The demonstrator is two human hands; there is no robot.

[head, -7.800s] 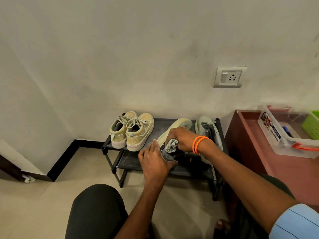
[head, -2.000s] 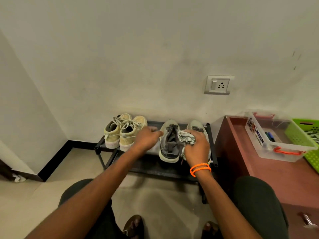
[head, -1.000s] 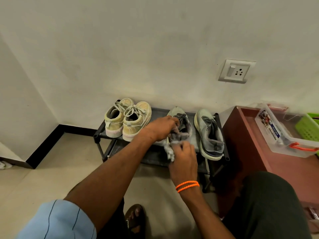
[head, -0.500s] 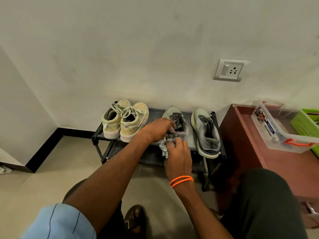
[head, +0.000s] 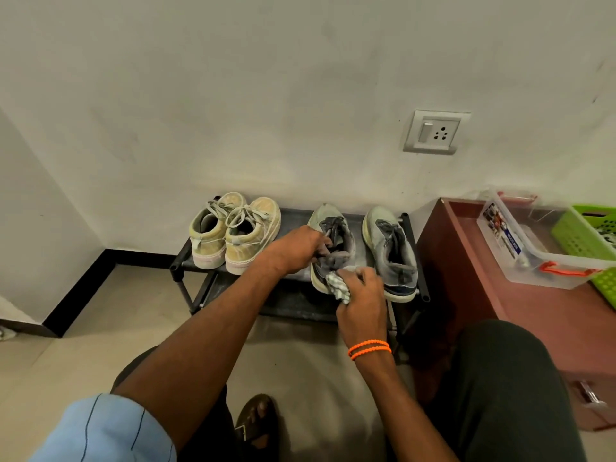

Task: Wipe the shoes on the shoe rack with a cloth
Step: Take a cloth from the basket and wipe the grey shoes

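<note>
A low black shoe rack [head: 293,303] stands against the wall. On its top shelf sit a pair of yellowish sneakers [head: 233,233] at the left and two grey running shoes at the right. My left hand [head: 298,248] grips the collar of the left grey shoe [head: 330,228]. My right hand [head: 361,298], with orange bands on the wrist, holds a bunched checked cloth [head: 338,288] against that shoe's heel. The second grey shoe [head: 391,251] sits untouched beside it.
A dark red wooden cabinet [head: 466,261] stands right of the rack, carrying a clear plastic box [head: 533,248] and a green basket [head: 593,235]. A wall socket [head: 436,132] is above. My knees and a sandalled foot [head: 256,425] are below on the tiled floor.
My right hand with the cloth has slid down to the heel of the left grey shoe. My left hand keeps its grip on the shoe's collar.
</note>
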